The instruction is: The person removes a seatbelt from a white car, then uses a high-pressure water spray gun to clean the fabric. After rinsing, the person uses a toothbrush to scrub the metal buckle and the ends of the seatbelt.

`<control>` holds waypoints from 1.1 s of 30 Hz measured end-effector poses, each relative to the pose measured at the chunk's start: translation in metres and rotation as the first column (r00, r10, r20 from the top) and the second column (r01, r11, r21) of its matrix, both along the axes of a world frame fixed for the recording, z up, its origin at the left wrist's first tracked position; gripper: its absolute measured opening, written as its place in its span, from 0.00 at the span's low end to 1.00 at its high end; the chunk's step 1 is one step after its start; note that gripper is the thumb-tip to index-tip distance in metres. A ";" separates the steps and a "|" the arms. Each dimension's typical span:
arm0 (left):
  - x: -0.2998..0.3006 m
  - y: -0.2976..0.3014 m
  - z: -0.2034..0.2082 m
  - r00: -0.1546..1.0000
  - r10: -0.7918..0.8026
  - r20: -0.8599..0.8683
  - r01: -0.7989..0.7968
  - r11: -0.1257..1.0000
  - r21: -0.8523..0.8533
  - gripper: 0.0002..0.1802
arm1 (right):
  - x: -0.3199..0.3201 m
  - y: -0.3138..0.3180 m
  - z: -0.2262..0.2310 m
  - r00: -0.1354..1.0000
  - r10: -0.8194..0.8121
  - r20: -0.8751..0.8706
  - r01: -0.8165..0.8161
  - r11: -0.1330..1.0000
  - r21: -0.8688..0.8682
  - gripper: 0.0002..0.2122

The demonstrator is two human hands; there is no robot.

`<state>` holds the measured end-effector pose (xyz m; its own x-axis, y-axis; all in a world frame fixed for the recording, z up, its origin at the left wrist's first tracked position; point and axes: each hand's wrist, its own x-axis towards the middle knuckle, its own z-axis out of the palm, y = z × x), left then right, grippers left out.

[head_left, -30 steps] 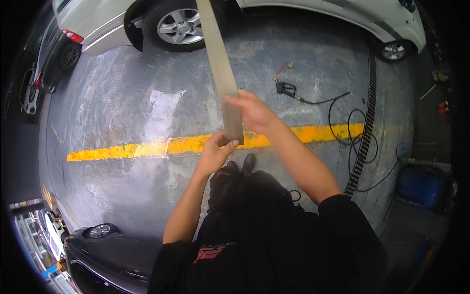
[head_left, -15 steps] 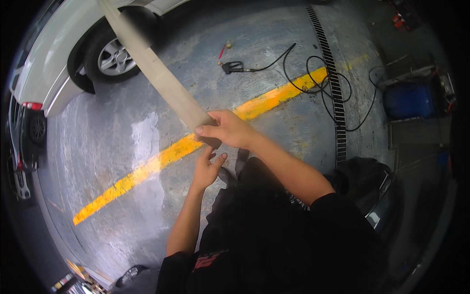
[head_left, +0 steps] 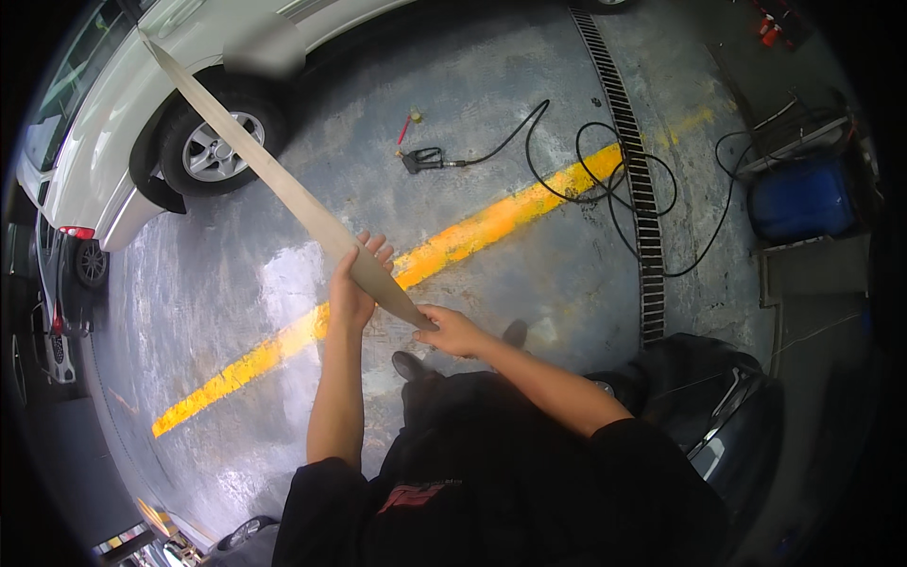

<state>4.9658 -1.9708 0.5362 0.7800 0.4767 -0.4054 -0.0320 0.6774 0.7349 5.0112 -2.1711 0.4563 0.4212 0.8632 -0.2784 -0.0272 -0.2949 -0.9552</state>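
A long, flat beige strip (head_left: pixel 274 175) stretches from beside the pale car at the upper left down to my hands, narrowing and twisting near its close end. My right hand (head_left: pixel 455 333) pinches that end between thumb and fingers. Farther up the strip, my left hand (head_left: pixel 351 288) is against its underside and edge, palm turned up. The left fingers are stretched out and spread, not wrapped round it. What holds the far end of the strip is not clear to see.
The pale car (head_left: pixel 123 142) with its wheel (head_left: pixel 222 146) stands at the upper left. A black spray gun (head_left: pixel 425 161) lies on the floor, its hose (head_left: pixel 529 156) looping across a drain grate (head_left: pixel 635 170). A blue container (head_left: pixel 801 200) is at right; a dark vehicle (head_left: pixel 727 397) is close on my right.
My left hand has moved up and forward along the strip, its fingers spreading. My right hand has come down and nearer, drawing the strip's end toward me.
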 end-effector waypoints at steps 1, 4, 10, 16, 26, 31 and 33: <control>0.010 -0.005 -0.001 0.999 0.026 -0.022 -0.025 0.999 0.036 0.35 | 0.006 -0.007 -0.002 1.000 0.006 0.029 -0.005 0.999 -0.032 0.25; 0.040 -0.019 -0.011 0.997 0.045 -0.054 -0.044 0.999 0.033 0.33 | 0.048 -0.048 -0.050 0.977 0.025 0.212 -0.001 0.993 -0.114 0.29; 0.029 0.003 -0.056 0.979 0.114 -0.171 -0.099 0.990 0.097 0.29 | 0.124 -0.121 -0.058 0.994 -0.013 -0.107 -0.032 0.915 -0.402 0.26; 0.072 0.035 -0.102 0.970 0.152 -0.191 -0.178 0.975 -0.131 0.30 | 0.202 -0.191 -0.123 0.991 -0.123 0.054 0.132 0.807 -0.575 0.24; 0.127 0.229 -0.142 0.922 0.359 -0.142 -0.374 0.922 -0.099 0.28 | 0.320 -0.177 -0.102 0.919 -0.382 0.099 0.308 0.536 -0.786 0.14; 0.147 0.289 -0.181 0.859 0.409 -0.309 -0.444 0.895 -0.051 0.26 | 0.394 -0.084 -0.103 0.956 -0.289 0.041 0.226 0.646 -0.729 0.12; 0.161 0.301 -0.200 0.782 0.389 -0.487 -0.444 0.896 0.002 0.28 | 0.427 -0.039 -0.115 0.969 -0.245 0.005 0.172 0.666 -0.726 0.12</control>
<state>5.1269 -1.6696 0.3359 0.2214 0.6434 -0.7328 -0.0050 0.7522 0.6590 5.4386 -2.2100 0.3416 0.5080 0.2756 -0.8160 -0.2440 -0.8626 -0.4432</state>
